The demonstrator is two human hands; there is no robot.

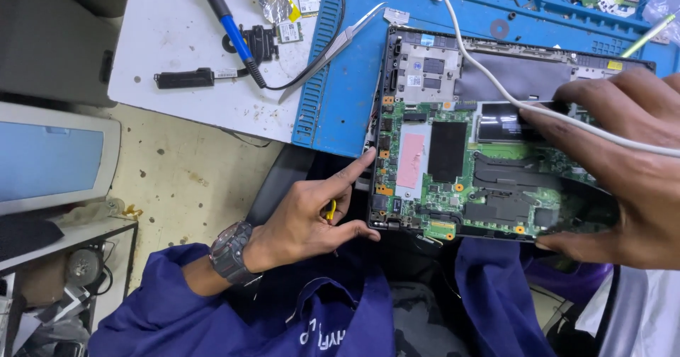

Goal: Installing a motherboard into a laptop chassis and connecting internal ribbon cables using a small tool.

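Both hands are on the opened laptop chassis (489, 137), which hangs off the near edge of the blue work mat (340, 95) and over my lap. My left hand (312, 219) brackets the chassis's left edge, forefinger stretched up along the side, thumb at the near-left corner, the other fingers curled around a small yellow tool (331, 210). My right hand (623, 166) spreads wide over the right end, fingers across the far part of the green circuit board (453, 201), thumb under the near edge, gripping the chassis. I judge this as steadying the machine for work on the board; the next move needs a firm right-hand hold while the left brings its tool to bear. A white cable (489, 74) runs across the chassis and over my right hand. On the white table (170, 38) beyond the mat's left edge lie tweezers (333, 49) and a blue-handled soldering iron (227, 24).
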